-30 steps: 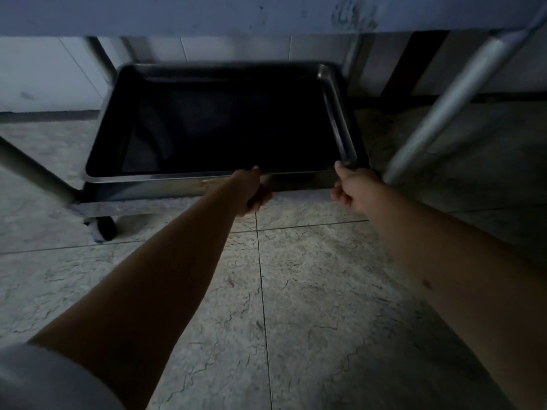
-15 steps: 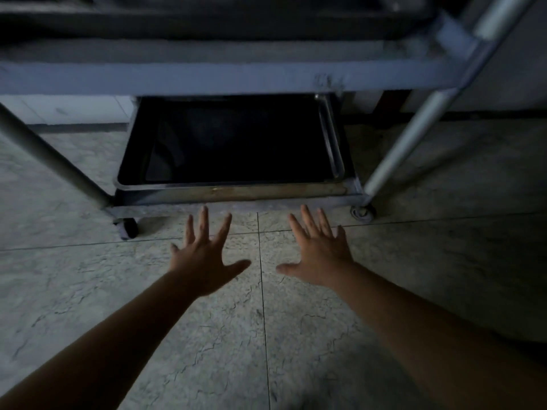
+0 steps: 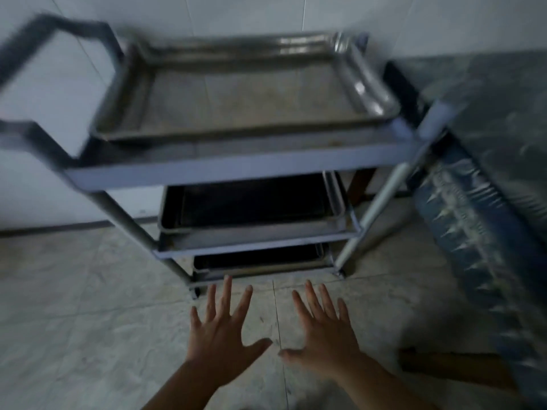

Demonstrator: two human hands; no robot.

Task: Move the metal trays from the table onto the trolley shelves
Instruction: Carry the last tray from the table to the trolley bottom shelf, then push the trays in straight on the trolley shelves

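A three-shelf trolley (image 3: 236, 170) stands in front of me against the white wall. A metal tray (image 3: 236, 93) lies on its top shelf. Another metal tray (image 3: 251, 207) rests on the middle shelf, and a third tray (image 3: 260, 260) sits dark on the bottom shelf. My left hand (image 3: 222, 329) and my right hand (image 3: 322, 332) hover side by side over the floor, short of the trolley's bottom shelf. Both are flat with fingers spread and hold nothing. The picture is blurred by motion.
A table draped in a blue patterned cloth (image 3: 488, 202) stands close to the trolley's right side. The trolley's handle (image 3: 44, 84) sticks out at the upper left. Tiled floor (image 3: 88, 321) spreads around my hands.
My hands let go of the bottom tray, opened and drew back towards me. My view has risen, so all three shelves now show.
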